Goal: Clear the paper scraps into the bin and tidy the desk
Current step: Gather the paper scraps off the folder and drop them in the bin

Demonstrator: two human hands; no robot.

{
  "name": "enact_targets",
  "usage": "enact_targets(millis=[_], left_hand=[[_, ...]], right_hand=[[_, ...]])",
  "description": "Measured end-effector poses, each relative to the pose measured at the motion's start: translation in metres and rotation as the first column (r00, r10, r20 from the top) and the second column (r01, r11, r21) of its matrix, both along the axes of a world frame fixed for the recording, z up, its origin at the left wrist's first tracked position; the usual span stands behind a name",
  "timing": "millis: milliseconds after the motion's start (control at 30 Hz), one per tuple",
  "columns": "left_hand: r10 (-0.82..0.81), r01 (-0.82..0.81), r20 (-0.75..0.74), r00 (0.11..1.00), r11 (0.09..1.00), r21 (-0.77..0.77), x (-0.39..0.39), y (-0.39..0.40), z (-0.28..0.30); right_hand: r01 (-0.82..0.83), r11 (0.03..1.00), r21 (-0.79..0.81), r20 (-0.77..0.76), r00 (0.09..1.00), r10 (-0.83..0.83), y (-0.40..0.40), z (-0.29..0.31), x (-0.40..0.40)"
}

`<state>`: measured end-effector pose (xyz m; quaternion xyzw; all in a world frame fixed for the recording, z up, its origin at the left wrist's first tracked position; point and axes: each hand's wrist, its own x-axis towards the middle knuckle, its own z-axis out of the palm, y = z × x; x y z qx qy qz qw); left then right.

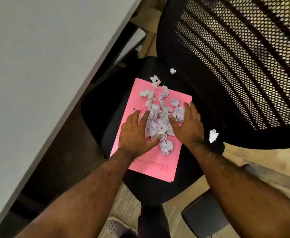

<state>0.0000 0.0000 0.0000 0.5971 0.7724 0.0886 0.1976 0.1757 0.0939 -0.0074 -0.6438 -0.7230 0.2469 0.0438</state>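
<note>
Head view, the only one given, looks down on a black chair seat [106, 107] beside a pale desk edge [37, 74], with the mesh chair back [235, 57] at upper right. A pink file folder [154, 162] lies flat on the seat, and the crumpled paper scraps [159, 124] are heaped on it. No bin shows anywhere in this view, so where the scraps must go cannot be told.

Several risks stand out. Three scraps already sit off the main heap: one pair at the folder's far edge [155, 81], one small ball on the seat beyond it [173, 71], and one larger ball on the seat's right side [213, 135]. If the hands squeeze the pile together too fast, light pieces at its fringe would likely squirt outward and roll off the folder, or off the seat to the floor. If the folder is meant to serve as a tray, lifting it unevenly would probably spill the heap, since nothing walls it in. The stray pieces could also be overlooked.

Left hand [135, 133] lies palm down on the folder, fingers spread and open, pressing against the pile's left flank. Right hand [187, 124] mirrors it on the right flank, also open with fingers splayed, thumb toward the heap. Neither grips anything yet; together they bracket the scraps, both forearms reaching in from below.
</note>
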Motion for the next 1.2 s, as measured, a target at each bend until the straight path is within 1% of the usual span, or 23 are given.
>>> enact_targets(millis=[33, 167, 267, 400, 533, 600, 733, 800, 833, 900, 967, 1033, 1067, 1100, 1200], left_hand=[[-0.024, 0.024, 0.007, 1.0, 1.0, -0.021, 0.0, 0.006, -0.005], [-0.095, 0.095, -0.044, 0.994, 0.995, -0.022, 0.006, 0.024, -0.025], [-0.113, 0.114, -0.056, 0.992, 0.993, 0.022, 0.011, 0.029, -0.034], [-0.115, 0.117, -0.026, 0.993, 0.985, 0.128, 0.016, 0.03, -0.039], [-0.109, 0.113, -0.034, 0.993, 0.986, 0.121, 0.017, 0.029, -0.041], [-0.099, 0.1, -0.019, 0.995, 0.99, 0.1, 0.015, 0.029, -0.042], [-0.063, 0.054, 0.073, 0.995, 0.992, 0.117, 0.012, 0.029, -0.041], [0.011, -0.032, 0.151, 0.988, 0.99, 0.134, 0.011, 0.029, -0.038], [0.07, -0.101, 0.206, 0.976, 0.985, 0.142, 0.01, 0.029, -0.035], [0.211, -0.278, 0.353, 0.911, 0.949, 0.15, 0.009, 0.03, -0.029], [0.331, -0.44, 0.497, 0.802, 0.891, 0.117, 0.006, 0.029, -0.02], [0.422, -0.545, 0.605, 0.675, 0.838, 0.024, 0.002, 0.025, -0.012], [0.47, -0.581, 0.649, 0.598, 0.812, -0.054, 0.0, 0.023, -0.007], [0.521, -0.607, 0.69, 0.503, 0.781, -0.147, -0.001, 0.02, -0.003], [0.629, -0.636, 0.765, 0.136, 0.648, -0.419, -0.003, 0.01, 0.008]], right_hand=[[-0.012, 1.0, -0.006, 0.011, 1.0, 0.012, 0.005, -0.004, -0.002], [-0.127, 0.991, 0.032, 0.044, 0.991, 0.125, 0.017, -0.022, -0.01], [-0.202, 0.976, 0.075, 0.084, 0.977, 0.196, 0.016, -0.032, -0.017], [-0.294, 0.948, 0.126, 0.158, 0.949, 0.273, 0.014, -0.038, -0.02], [-0.398, 0.906, 0.142, 0.221, 0.905, 0.363, 0.014, -0.042, -0.02], [-0.402, 0.905, 0.137, 0.211, 0.905, 0.37, 0.014, -0.043, -0.022], [-0.392, 0.899, 0.195, 0.092, 0.92, 0.381, 0.012, -0.04, -0.024], [-0.388, 0.889, 0.243, 0.053, 0.921, 0.387, 0.011, -0.039, -0.024], [-0.378, 0.889, 0.257, 0.032, 0.923, 0.383, 0.011, -0.038, -0.025], [-0.327, 0.906, 0.268, -0.022, 0.938, 0.346, 0.011, -0.034, -0.027], [-0.238, 0.928, 0.286, -0.089, 0.958, 0.273, 0.01, -0.03, -0.029], [-0.12, 0.945, 0.305, -0.174, 0.968, 0.179, 0.008, -0.024, -0.031], [-0.052, 0.955, 0.291, -0.22, 0.968, 0.119, 0.007, -0.02, -0.032], [0.014, 0.964, 0.266, -0.26, 0.964, 0.058, 0.006, -0.017, -0.033], [0.186, 0.964, 0.188, -0.354, 0.929, -0.11, 0.0, -0.007, -0.038]])
